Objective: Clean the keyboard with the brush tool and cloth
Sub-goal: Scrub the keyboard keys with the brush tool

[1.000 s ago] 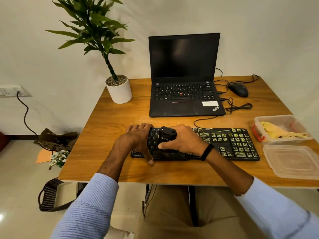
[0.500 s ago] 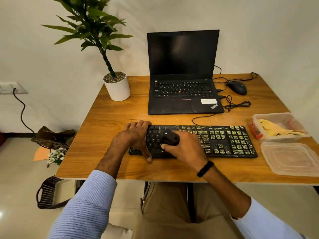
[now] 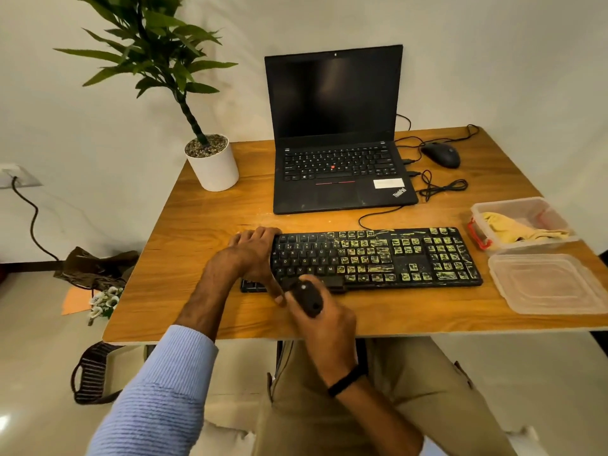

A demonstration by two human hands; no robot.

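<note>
Bracing of the keyboard (image 3: pixel 378 258) is done by the left hand (image 3: pixel 253 255) at the 9 o'clock end. Fingers are bent over the far edge and the thumb is stretched to the near edge, so that end is held between them. The brush (image 3: pixel 306 299) is gripped in the right hand (image 3: pixel 329 330), fingers wrapped round its black body. It is held at the keyboard's near edge, about 7 o'clock of the keyboard's middle, just beside the left thumb. Whether the bristles touch the keys cannot be told. Keys at the 9 o'clock side are seen dark; keys toward 3 o'clock are smeared yellowish. The cloth (image 3: pixel 513 228) is bunched in a clear tub (image 3: pixel 506 203) at 3 o'clock of the keyboard, apart from both hands, with the lid (image 3: pixel 552 284) laid at the tub's 6 o'clock. The laptop (image 3: pixel 335 143) is placed at the keyboard's 12 o'clock, with the mouse (image 3: pixel 441 154) at the laptop's 3 o'clock and the plant (image 3: pixel 215 169) at its 9 o'clock — all on the table (image 3: pixel 197 232).
</note>
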